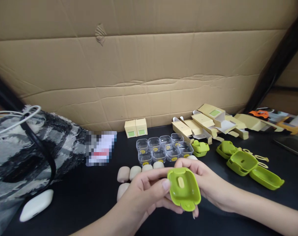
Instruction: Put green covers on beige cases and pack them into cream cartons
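A lime-green case shell (188,195) is held up in front of me, hollow side facing me, with a small pale oval in its middle and a tab at its lower edge. My left hand (149,193) grips its left side, thumb on the rim and fingers underneath. On the other side, my right hand (208,182) closes on the shell, its fingers mostly hidden behind it. Beyond my hands stand several clear plastic cups (158,154) with yellow stickers. Pale rounded cases (123,174) lie behind my left hand, partly covered by it.
More green shells (242,163) and cream loops (261,158) lie at right. Opened cream cartons (203,121) and two small boxes (136,127) sit near the cardboard wall (149,62). At left are a white rounded object (37,205), a shaggy grey cloth (65,141) and cables.
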A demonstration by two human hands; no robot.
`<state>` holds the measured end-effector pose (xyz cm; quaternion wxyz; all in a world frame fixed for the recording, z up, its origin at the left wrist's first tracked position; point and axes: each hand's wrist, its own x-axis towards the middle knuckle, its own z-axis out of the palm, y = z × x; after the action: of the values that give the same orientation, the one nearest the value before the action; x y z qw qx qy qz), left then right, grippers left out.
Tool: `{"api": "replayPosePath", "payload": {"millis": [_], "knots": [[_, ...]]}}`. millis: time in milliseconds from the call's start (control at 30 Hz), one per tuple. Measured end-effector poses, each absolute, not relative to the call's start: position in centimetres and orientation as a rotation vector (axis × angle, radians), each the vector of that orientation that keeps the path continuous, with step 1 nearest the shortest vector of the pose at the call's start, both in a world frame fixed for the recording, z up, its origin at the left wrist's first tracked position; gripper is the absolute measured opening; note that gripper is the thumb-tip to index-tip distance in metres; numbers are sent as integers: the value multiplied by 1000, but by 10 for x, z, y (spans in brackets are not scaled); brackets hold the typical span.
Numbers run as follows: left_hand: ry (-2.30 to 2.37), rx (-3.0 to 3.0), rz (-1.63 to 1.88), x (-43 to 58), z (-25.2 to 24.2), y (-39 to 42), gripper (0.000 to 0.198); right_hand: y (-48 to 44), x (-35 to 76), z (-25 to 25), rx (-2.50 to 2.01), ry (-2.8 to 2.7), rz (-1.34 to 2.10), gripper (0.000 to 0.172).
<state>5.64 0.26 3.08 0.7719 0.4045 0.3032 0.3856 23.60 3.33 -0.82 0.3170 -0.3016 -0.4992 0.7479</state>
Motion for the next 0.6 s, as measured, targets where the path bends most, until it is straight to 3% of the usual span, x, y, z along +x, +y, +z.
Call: {"api": "replayPosePath", "payload": {"millis": [200, 467, 600], "knots": [[696, 921, 816, 56, 33, 0, 30, 34, 235, -9, -803, -1361, 1786, 32], [446, 851, 836, 61, 5, 2, 28, 30, 237, -2, -935, -1413, 1886, 33], [495, 766, 874, 58, 14, 2, 22, 47, 258, 14, -1000, -1651, 1440, 36]]}}
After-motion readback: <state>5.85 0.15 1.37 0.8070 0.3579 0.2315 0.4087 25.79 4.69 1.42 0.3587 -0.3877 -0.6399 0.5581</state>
